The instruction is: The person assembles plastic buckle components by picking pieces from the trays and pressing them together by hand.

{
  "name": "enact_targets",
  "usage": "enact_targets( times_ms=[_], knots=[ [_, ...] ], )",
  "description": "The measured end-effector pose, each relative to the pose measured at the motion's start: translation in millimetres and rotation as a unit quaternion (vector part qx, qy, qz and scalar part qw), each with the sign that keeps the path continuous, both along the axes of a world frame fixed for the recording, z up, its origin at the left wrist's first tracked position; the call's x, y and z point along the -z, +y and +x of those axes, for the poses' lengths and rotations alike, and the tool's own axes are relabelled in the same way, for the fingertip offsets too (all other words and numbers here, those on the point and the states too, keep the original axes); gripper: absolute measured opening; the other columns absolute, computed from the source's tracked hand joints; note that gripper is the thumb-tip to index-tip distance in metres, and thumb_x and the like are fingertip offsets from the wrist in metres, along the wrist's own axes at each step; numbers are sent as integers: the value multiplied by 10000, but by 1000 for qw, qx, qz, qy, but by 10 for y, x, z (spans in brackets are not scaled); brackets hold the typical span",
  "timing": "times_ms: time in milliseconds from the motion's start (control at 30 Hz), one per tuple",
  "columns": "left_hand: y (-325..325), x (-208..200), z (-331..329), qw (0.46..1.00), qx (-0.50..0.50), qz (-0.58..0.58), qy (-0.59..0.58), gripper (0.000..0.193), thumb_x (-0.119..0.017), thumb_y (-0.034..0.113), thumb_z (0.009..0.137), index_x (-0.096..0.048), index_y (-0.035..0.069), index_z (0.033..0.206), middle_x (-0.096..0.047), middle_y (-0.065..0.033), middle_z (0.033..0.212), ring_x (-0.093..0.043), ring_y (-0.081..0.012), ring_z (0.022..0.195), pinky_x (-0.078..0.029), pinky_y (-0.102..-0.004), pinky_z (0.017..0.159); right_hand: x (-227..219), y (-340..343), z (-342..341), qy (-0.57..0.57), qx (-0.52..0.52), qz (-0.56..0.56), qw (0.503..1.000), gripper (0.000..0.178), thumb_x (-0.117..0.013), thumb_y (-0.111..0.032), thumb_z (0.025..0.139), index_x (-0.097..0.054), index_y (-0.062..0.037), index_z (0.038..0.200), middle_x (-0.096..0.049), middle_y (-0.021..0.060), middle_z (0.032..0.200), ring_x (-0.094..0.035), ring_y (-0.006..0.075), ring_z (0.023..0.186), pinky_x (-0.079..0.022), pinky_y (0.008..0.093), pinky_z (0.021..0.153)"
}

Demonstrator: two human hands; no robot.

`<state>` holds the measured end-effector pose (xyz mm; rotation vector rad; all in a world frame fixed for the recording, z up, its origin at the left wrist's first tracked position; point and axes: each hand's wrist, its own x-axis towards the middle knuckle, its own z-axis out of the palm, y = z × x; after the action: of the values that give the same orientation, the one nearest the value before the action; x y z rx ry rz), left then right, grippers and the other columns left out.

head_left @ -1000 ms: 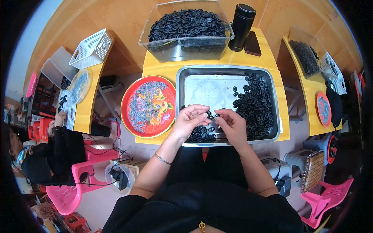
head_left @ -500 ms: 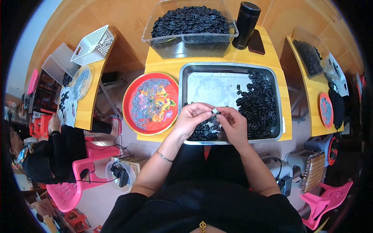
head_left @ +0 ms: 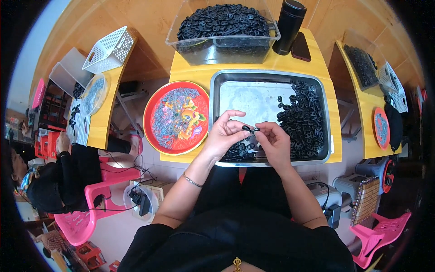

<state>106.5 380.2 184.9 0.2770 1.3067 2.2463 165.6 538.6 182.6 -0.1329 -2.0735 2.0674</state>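
Over the near edge of a steel tray (head_left: 268, 73), my left hand (head_left: 223, 138) pinches a small black oval piece (head_left: 247, 128) between thumb and a finger, its index finger lifted. My right hand (head_left: 275, 141) is closed at the fingertips on a tiny dark piece (head_left: 257, 129), right beside the first; whether the two touch I cannot tell. Many black oval pieces with holes (head_left: 304, 122) fill the tray's right side. A smaller heap of black pieces (head_left: 239, 153) lies below my hands, partly hidden by them.
Left of the tray stands a round red plate (head_left: 152, 131) with small grey metal pins. Behind is a clear bin (head_left: 217, 56) heaped with black pieces, beside a black flask (head_left: 288, 27) and a phone (head_left: 301, 46). A person (head_left: 68, 181) sits at a side table on the left.
My left index finger has lifted away from the fingertips, and more of the black piece shows in the left pinch. Both hands stay over the tray's near edge.
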Motion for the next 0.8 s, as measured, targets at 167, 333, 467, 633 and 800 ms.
enact_targets(
  times_ms=[167,333,467,633,800],
  knots=[
    [-33,74,-1,999,28,-14,5,261,-599,-17,829,-567,12,1086,-651,-56,869,-614,-92,797,-489,-216,744,-24,-9,-4,11,7,-3,1000,168,-641,-35,794,-617,-9,958,-639,39,810,-593,66,711,-472,206,631],
    [1,39,13,995,6,-91,52,223,-589,54,861,-598,16,1080,-643,-35,856,-606,-87,750,-482,-210,684,-8,21,4,-1,7,26,1000,156,-641,-30,787,-624,-11,940,-641,42,809,-597,73,701,-475,213,627],
    [-29,34,32,996,11,-76,51,229,-592,38,854,-598,14,1082,-641,-32,850,-603,-84,742,-482,-208,678,-31,-2,15,-6,10,35,999,160,-644,-35,785,-625,-14,942,-640,40,802,-598,78,697,-477,217,627],
    [-24,41,42,996,0,-66,59,239,-621,46,831,-615,17,1068,-646,-34,838,-597,-80,718,-473,-200,659,-22,8,42,-22,5,24,999,169,-652,-49,781,-625,-18,945,-648,47,817,-606,82,731,-482,218,660],
    [-3,87,32,991,-17,-112,66,234,-602,36,845,-623,12,1077,-652,-36,884,-588,-72,753,-478,-206,698,10,16,18,-30,-21,-6,999,166,-610,11,811,-583,2,975,-620,36,838,-588,72,774,-473,211,706]
  ],
)
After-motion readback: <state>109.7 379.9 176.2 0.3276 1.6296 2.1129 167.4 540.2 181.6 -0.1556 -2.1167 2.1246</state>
